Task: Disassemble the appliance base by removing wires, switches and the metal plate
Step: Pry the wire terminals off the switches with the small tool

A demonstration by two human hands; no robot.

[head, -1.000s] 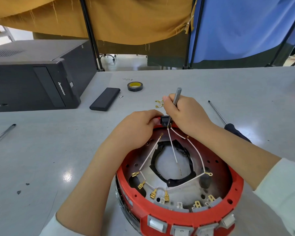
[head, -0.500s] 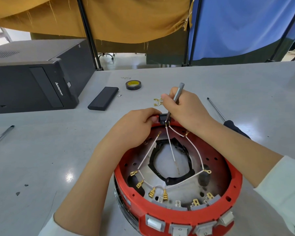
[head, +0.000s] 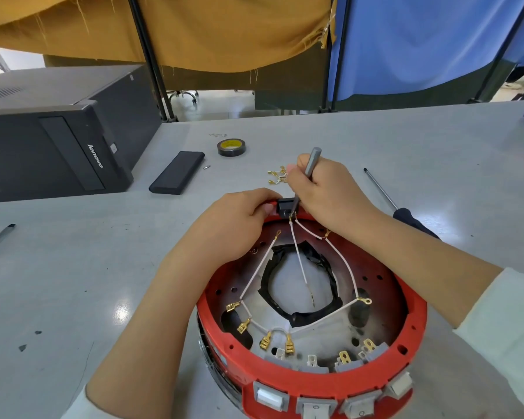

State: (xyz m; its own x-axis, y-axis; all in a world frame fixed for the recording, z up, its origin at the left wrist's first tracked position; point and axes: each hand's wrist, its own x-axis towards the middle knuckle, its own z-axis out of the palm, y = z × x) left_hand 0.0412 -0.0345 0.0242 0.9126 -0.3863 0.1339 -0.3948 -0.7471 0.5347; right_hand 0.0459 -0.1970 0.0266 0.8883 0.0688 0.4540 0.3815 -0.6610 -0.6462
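The round red appliance base lies open side up near the table's front edge. White wires with brass terminals cross its metal plate. Grey rocker switches line the near rim. My left hand grips the far rim and presses against a black socket block. My right hand holds a grey screwdriver upright, its tip at the block's wire terminal.
A pile of loose brass terminals lies just beyond the base. A long black-handled screwdriver rests to the right. A tape roll, a flat black case and a black computer tower sit at the left back.
Both hands stay at the black block on the far rim; the grey screwdriver has tilted slightly. The wires lie as before.
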